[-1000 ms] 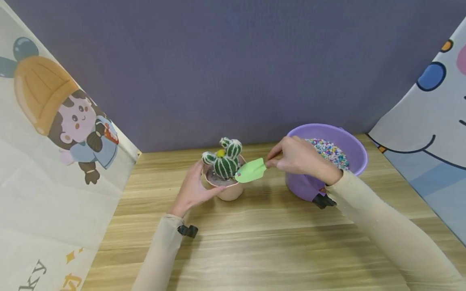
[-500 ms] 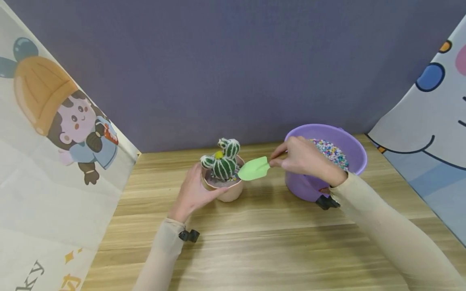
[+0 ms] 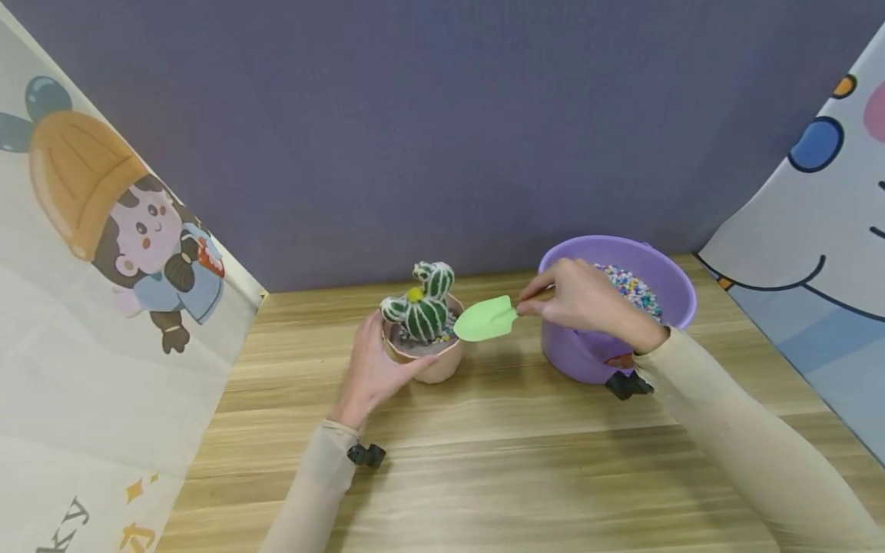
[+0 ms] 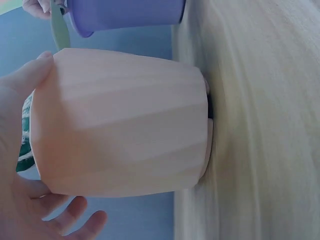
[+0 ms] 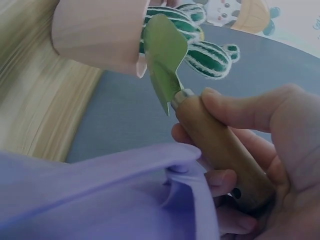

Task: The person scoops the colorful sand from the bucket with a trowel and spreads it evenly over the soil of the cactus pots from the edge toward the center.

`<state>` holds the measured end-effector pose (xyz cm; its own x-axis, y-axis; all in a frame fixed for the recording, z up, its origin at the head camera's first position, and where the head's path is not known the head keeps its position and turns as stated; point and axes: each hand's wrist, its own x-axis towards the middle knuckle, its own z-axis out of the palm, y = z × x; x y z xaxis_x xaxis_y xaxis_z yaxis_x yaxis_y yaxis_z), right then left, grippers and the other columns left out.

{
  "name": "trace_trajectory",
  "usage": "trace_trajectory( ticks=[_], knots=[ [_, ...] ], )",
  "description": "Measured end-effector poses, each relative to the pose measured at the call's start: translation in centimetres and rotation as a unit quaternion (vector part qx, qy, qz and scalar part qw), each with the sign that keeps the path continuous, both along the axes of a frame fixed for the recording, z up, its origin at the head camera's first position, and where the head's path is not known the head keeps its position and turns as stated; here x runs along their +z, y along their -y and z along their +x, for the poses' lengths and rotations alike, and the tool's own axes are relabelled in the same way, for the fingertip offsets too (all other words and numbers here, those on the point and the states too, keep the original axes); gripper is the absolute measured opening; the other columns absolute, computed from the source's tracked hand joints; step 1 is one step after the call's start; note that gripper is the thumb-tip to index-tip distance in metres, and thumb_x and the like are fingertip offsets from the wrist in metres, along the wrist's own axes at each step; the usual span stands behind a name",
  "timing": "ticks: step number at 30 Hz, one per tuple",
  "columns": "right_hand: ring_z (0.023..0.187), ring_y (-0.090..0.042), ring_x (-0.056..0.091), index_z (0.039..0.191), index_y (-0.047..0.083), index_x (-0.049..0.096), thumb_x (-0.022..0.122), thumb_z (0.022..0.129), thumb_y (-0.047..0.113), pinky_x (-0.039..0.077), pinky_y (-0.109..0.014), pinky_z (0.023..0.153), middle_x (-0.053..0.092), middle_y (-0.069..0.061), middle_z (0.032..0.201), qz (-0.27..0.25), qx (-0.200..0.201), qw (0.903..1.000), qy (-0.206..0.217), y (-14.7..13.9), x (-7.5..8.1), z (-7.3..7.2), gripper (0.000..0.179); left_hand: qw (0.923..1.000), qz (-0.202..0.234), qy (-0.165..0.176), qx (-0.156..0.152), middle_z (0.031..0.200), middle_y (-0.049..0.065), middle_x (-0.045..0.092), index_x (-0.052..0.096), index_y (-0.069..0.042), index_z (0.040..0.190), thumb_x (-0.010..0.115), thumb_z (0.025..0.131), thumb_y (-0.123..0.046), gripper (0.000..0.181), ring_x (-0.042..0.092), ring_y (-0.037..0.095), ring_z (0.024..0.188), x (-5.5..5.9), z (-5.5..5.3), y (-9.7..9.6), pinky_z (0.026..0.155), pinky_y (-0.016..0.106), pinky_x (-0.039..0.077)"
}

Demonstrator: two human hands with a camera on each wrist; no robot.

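on the wood-grain table [image 3: 484, 461], the left hand [image 3: 376, 369] grips a cactus pot [image 3: 440, 366]; to that pot's right are a purple bucket [image 3: 576, 359] and the right hand [image 3: 586, 299], gripping a green trowel [image 3: 486, 319].

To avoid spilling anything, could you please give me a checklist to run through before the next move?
1. Pot upright on the table: ok.
2. Left hand holding the pot: ok.
3. Right hand gripping the trowel by its wooden handle: ok.
4. Beads available in the bucket: ok.
5. Beads on the trowel's blade, if pouring: not ok, none visible.
6. Cactus firmly fixed in the pot: cannot tell.
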<state>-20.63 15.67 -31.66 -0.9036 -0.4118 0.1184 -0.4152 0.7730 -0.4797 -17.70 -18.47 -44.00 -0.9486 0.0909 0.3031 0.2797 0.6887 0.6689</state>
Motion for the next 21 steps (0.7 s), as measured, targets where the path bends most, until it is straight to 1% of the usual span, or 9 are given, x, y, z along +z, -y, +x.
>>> trace_trajectory(
  ticks=[4, 7, 10, 12, 13, 15, 17, 19, 21],
  knots=[
    [0.07, -0.012, 0.063, 0.101, 0.021, 0.087, 0.084, 0.092, 0.031, 0.049, -0.03, 0.062, 0.083, 0.002, 0.094, -0.009, 0.003, 0.9999, 0.013, -0.3, 0.1, 0.0, 0.014, 0.9997, 0.021, -0.008, -0.008, 0.155, 0.012, 0.052, 0.042, -0.011, 0.159, 0.094, 0.074, -0.053, 0.108, 0.051, 0.033, 0.141, 0.4, 0.0, 0.5, 0.118, 0.057, 0.046],
    [0.062, -0.01, 0.058, 0.102, 0.021, 0.087, 0.083, 0.093, 0.032, 0.047, -0.028, 0.058, 0.083, 0.003, 0.093, -0.013, 0.0, 0.9997, 0.02, -0.7, 0.0, 0.0, 0.014, 0.9987, 0.047, -0.022, -0.004, 0.156, 0.016, 0.051, 0.04, -0.006, 0.16, 0.093, 0.076, -0.045, 0.106, 0.051, 0.036, 0.139, 1.0, 0.2, 0.9, 0.112, 0.056, 0.05],
    [0.052, -0.007, 0.046, 0.103, 0.02, 0.087, 0.083, 0.094, 0.03, 0.041, -0.026, 0.05, 0.083, 0.003, 0.093, -0.026, -0.008, 0.9992, 0.03, -1.2, 0.0, 0.1, 0.014, 0.9959, 0.076, -0.049, 0.0, 0.157, 0.019, 0.049, 0.038, -0.004, 0.162, 0.091, 0.077, -0.039, 0.106, 0.051, 0.039, 0.139, 1.6, 0.3, 1.0, 0.111, 0.057, 0.051],
    [0.048, -0.006, 0.04, 0.104, 0.02, 0.087, 0.082, 0.095, 0.029, 0.038, -0.025, 0.047, 0.083, 0.001, 0.094, -0.035, -0.014, 0.9987, 0.033, -1.6, 0.0, 0.1, 0.014, 0.9915, 0.101, -0.082, 0.001, 0.155, 0.021, 0.051, 0.04, -0.003, 0.16, 0.09, 0.079, -0.035, 0.1, 0.052, 0.039, 0.137, 1.9, 0.5, 0.9, 0.108, 0.059, 0.053],
    [0.047, -0.005, 0.04, 0.105, 0.02, 0.087, 0.082, 0.095, 0.029, 0.037, -0.025, 0.046, 0.083, 0.001, 0.095, -0.039, -0.017, 0.9986, 0.032, -1.8, 0.0, 0.1, 0.015, 0.9882, 0.115, -0.101, 0.003, 0.154, 0.021, 0.052, 0.042, -0.002, 0.159, 0.089, 0.08, -0.033, 0.096, 0.053, 0.037, 0.135, 2.0, 0.5, 0.7, 0.106, 0.059, 0.054],
    [0.049, -0.005, 0.045, 0.106, 0.019, 0.086, 0.081, 0.095, 0.031, 0.038, -0.025, 0.046, 0.084, -0.001, 0.099, -0.046, -0.023, 0.9982, 0.029, -2.2, 0.1, 0.2, 0.017, 0.9787, 0.147, -0.143, 0.005, 0.15, 0.021, 0.056, 0.048, -0.002, 0.154, 0.088, 0.082, -0.026, 0.086, 0.056, 0.033, 0.13, 2.2, 0.7, 0.4, 0.102, 0.054, 0.057],
    [0.051, -0.006, 0.051, 0.107, 0.02, 0.086, 0.081, 0.096, 0.033, 0.039, -0.026, 0.047, 0.084, -0.002, 0.102, -0.051, -0.034, 0.9977, 0.029, -2.6, 0.2, 0.4, 0.019, 0.9671, 0.174, -0.185, 0.006, 0.145, 0.02, 0.06, 0.054, -0.001, 0.149, 0.086, 0.083, -0.019, 0.076, 0.059, 0.027, 0.125, 2.5, 0.9, 0.1, 0.098, 0.044, 0.059],
    [0.052, -0.007, 0.053, 0.109, 0.019, 0.086, 0.081, 0.096, 0.036, 0.039, -0.026, 0.046, 0.084, -0.003, 0.103, -0.055, -0.044, 0.9971, 0.029, -3.0, 0.3, 0.5, 0.022, 0.9558, 0.196, -0.219, 0.005, 0.139, 0.02, 0.064, 0.059, 0.0, 0.143, 0.084, 0.085, -0.013, 0.065, 0.061, 0.023, 0.119, 2.8, 1.1, -0.3, 0.094, 0.033, 0.059],
    [0.055, -0.007, 0.059, 0.11, 0.018, 0.086, 0.08, 0.096, 0.037, 0.039, -0.026, 0.046, 0.084, -0.003, 0.102, -0.063, -0.052, 0.9962, 0.031, -3.4, 0.2, 0.7, 0.024, 0.9461, 0.212, -0.245, -0.004, 0.131, 0.022, 0.067, 0.064, 0.002, 0.136, 0.083, 0.086, -0.009, 0.055, 0.064, 0.025, 0.113, 3.1, 1.3, -0.6, 0.089, 0.026, 0.059]
  ],
)
